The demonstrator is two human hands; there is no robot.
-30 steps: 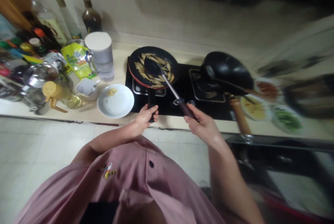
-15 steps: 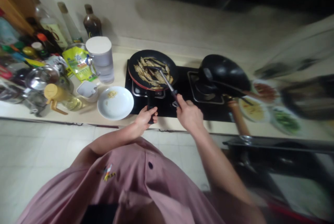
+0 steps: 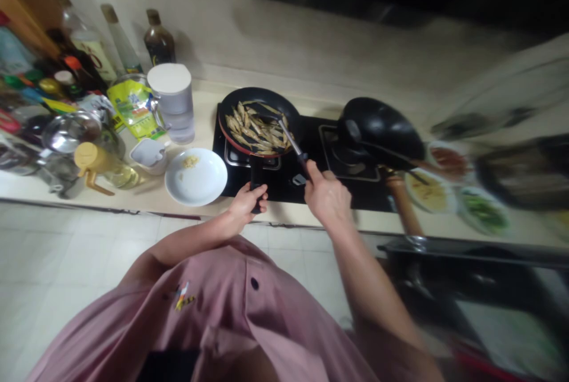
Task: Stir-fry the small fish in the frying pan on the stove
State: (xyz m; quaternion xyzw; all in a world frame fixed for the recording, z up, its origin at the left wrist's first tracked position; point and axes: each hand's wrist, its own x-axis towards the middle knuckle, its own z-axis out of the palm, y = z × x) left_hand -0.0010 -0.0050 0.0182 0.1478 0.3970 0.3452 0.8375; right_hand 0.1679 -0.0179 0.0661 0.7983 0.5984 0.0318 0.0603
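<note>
My left hand (image 3: 248, 203) is closed around the black handle of a frying pan (image 3: 284, 101), which sits on the left burner. Inside the pan lie many small browned fish-like strips (image 3: 255, 128). My right hand (image 3: 328, 193) grips the dark handle of a spatula (image 3: 291, 137) with a metal shaft. Its shaft slants down over the pan's right side, and its head is hard to make out among the food. A white plate (image 3: 208, 185) with a little chopped yellowish garnish (image 3: 190, 162) stands to the left of the pan.
A black wok (image 3: 384, 127) with a wooden handle (image 3: 405, 204) sits on the right burner. Beyond it are plates of red, yellow and green ingredients (image 3: 483, 209). At left stand a water pitcher (image 3: 171, 97), an oil jug (image 3: 109, 171), a yellow-green pouch (image 3: 134, 108) and several bottles.
My right hand has drawn slightly right and down, and the spatula has shifted toward the pan's right side. The pieces in the pan have moved around. My left hand keeps its hold.
</note>
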